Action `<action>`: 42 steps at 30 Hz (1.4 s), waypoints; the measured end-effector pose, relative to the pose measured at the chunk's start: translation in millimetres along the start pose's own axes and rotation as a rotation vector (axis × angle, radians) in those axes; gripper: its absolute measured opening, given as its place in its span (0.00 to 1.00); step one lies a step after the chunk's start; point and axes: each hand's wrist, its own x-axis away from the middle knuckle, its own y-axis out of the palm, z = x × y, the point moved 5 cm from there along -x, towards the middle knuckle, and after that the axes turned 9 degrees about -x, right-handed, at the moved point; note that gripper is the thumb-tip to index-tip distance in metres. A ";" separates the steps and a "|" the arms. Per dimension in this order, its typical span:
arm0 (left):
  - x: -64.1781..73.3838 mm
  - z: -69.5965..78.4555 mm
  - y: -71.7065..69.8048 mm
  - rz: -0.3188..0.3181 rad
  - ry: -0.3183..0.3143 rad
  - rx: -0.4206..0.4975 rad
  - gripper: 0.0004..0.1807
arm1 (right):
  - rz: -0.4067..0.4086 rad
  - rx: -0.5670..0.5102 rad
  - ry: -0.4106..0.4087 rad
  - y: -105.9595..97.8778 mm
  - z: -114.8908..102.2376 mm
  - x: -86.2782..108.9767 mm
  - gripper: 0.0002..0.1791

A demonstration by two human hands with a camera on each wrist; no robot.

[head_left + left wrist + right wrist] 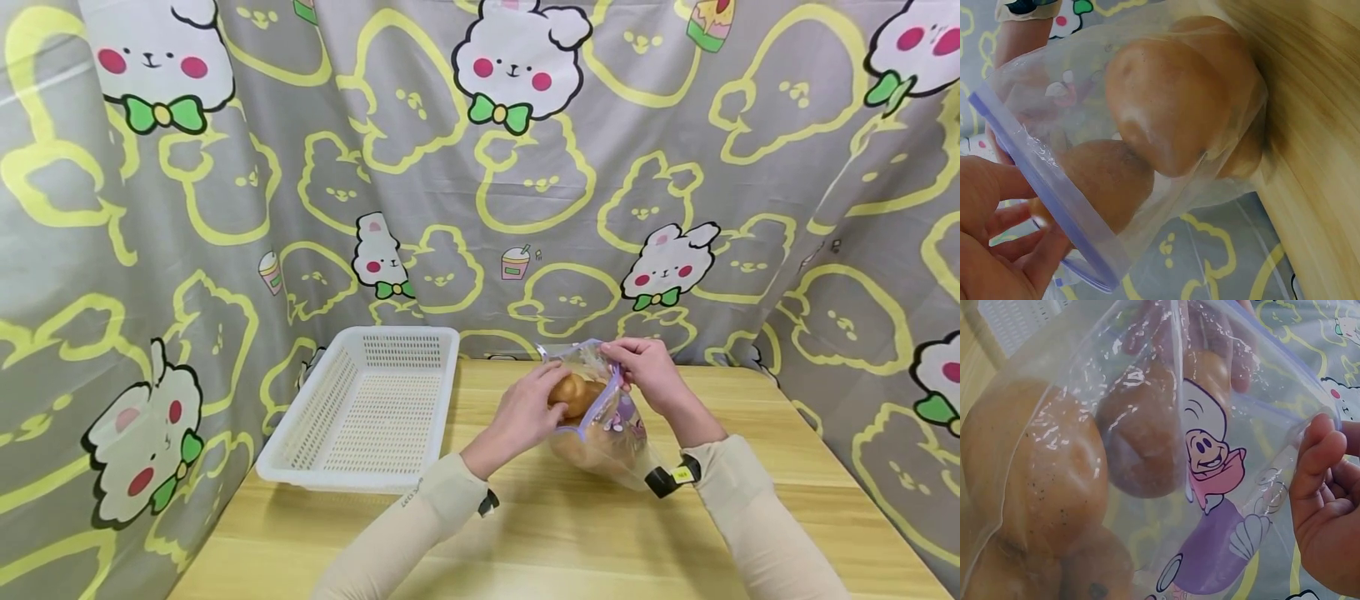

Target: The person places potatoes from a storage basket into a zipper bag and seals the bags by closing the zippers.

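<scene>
A clear zip bag (618,442) with a purple zip edge and cartoon prints stands on the table, its mouth open. Several large, smooth brown potatoes (1166,106) fill its lower part. My left hand (525,404) grips a knobbly potato (572,396) at the bag's mouth, fingers curled over it. In the left wrist view, that potato (1107,181) lies partly inside, behind the purple zip edge (1047,194). My right hand (647,371) pinches the far right side of the bag's rim between thumb and fingers. Through the plastic, the right wrist view shows the held potato (1147,437) beside a bigger one (1041,475).
A white plastic basket (444,400) with slotted walls stands to the left on the wooden table (525,542). Behind the table and along both sides hangs a grey curtain (442,183) printed with cartoon animals.
</scene>
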 end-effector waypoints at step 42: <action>18.1 -13.8 -20.2 0.252 -0.180 -0.119 0.03 | 0.059 -0.056 -0.033 3.7 -6.6 0.0 0.11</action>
